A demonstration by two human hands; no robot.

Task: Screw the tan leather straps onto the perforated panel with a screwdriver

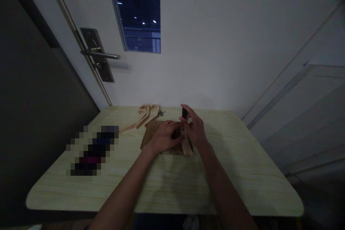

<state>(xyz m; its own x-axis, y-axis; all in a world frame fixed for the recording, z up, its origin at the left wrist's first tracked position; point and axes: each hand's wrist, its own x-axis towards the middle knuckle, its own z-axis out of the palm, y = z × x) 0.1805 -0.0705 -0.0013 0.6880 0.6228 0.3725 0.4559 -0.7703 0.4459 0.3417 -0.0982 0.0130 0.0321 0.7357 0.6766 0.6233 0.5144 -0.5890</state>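
Note:
My right hand (196, 129) grips an upright, black-handled screwdriver (184, 112), its lower shaft partly hidden by the fingers. The tool stands over a pale wooden piece (186, 147), which lies on the right side of a rough brown board (149, 138). Reaching across that board from the left, my left hand (165, 137) has its thumb and fingertips against the wooden piece, holding it. Fingers of both hands cover the piece's far end.
Pale curved wooden hooks (147, 115) lie at the table's back left, beside a small pile of screws (161, 113). A blurred dark item (94, 152) is on the left. The wood-grain table (237, 179) stands against a white door with a metal handle (101, 54).

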